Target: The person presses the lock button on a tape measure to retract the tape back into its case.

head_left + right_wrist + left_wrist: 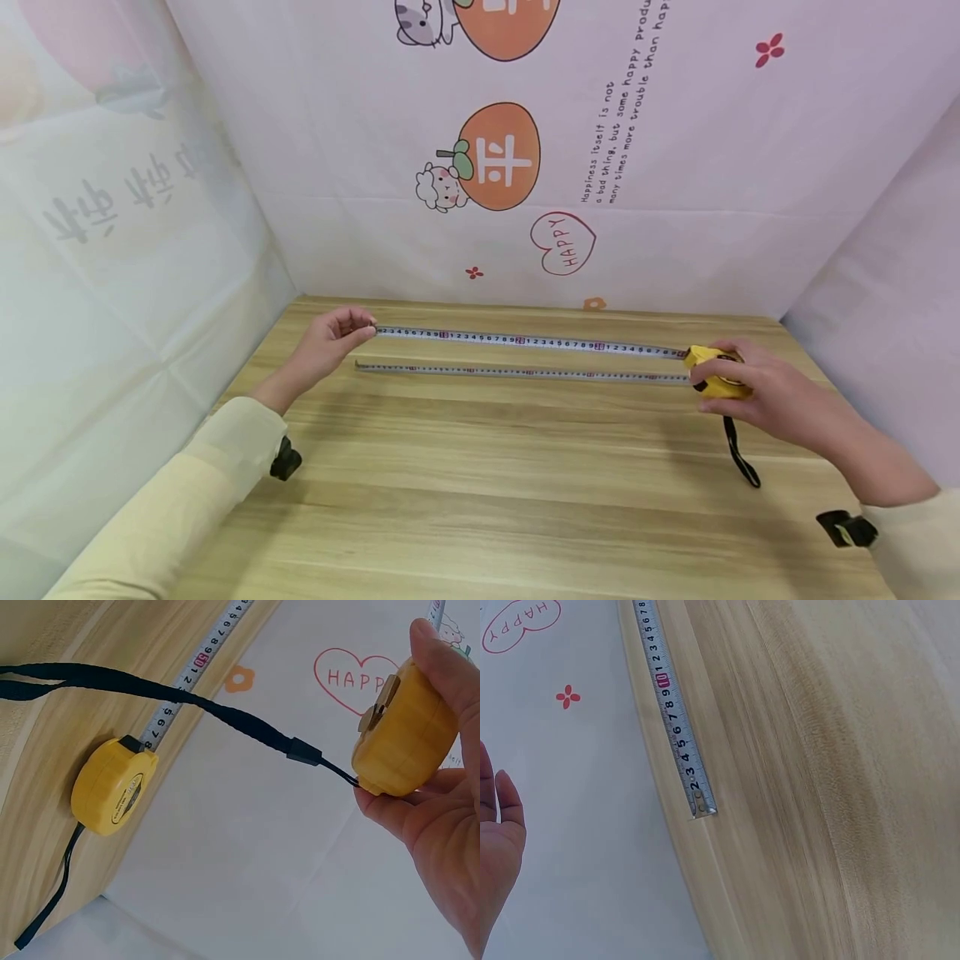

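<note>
Toward the back left, my left hand [330,343] pinches the end of a drawn-out tape blade [517,340] between thumb and fingers. That blade runs straight across to a yellow tape measure [409,731], gripped by my right hand [783,400], with a black strap [247,726] trailing from its case. Below this blade in the head view, a second drawn-out blade [487,372] lies on the wooden table, its metal end hook [701,806] at the left. Its yellow case, the second tape measure [105,787], rests on the table; in the head view my right hand and the held case largely hide it.
The wooden table [480,492] meets a printed white cloth [360,200] hanging along its back edge. More cloth hangs at the left side [150,292] and the right side [892,317]. Black wrist mounts [285,458] sit at both sleeves.
</note>
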`<state>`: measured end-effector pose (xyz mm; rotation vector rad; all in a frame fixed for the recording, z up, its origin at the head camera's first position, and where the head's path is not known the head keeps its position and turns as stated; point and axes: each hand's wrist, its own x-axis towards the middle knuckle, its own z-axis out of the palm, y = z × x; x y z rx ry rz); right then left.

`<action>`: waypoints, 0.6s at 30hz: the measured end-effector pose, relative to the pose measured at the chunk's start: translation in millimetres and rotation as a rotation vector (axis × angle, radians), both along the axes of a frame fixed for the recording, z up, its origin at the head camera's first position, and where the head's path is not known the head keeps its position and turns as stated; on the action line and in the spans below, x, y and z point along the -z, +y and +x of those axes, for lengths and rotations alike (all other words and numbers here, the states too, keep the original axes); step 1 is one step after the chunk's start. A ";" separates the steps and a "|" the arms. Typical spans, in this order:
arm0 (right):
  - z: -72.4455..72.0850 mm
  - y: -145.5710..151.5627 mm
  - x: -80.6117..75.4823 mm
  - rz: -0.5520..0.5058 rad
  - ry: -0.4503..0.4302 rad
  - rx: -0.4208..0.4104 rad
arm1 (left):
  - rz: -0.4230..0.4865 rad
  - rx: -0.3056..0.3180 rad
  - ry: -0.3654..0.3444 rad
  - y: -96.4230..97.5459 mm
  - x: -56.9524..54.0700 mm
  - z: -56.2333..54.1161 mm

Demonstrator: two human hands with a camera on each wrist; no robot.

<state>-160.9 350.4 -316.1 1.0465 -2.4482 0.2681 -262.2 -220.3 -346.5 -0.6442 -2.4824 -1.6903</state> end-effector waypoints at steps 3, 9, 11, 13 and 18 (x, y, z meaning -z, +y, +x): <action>1.4 0.0 -1.5 -0.016 -0.013 0.014 | -0.008 -0.004 0.002 -0.7 -0.8 0.5; 3.8 -2.0 -6.4 -0.029 -0.126 0.116 | -0.012 -0.005 0.012 -0.1 0.1 0.3; 4.1 -1.9 -7.1 -0.030 -0.159 0.162 | -0.014 -0.006 0.012 0.2 0.3 0.4; 4.3 -1.0 -7.1 -0.032 -0.187 0.201 | -0.016 -0.005 0.011 0.3 0.8 0.0; 3.9 2.4 -5.4 -0.026 -0.198 0.248 | -0.025 0.000 0.018 0.3 2.5 -1.4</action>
